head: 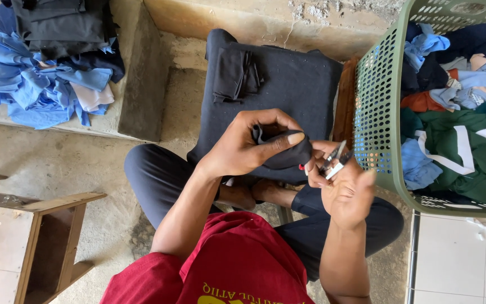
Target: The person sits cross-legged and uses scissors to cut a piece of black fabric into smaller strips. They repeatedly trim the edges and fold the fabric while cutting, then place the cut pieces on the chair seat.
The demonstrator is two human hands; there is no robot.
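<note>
Our left hand (243, 143) is closed around a bunched piece of dark cloth (285, 155), held above our lap; most of its shape is hidden in the grip. Our right hand (341, 188) pinches small metal snips (333, 160), their blades hard to make out. A green laundry basket (375, 112) is cut off at the right.

both forearms raised before the chest; left hand (248, 143) curled closed, right hand (341, 180) pinching, fingers half bent.
</note>
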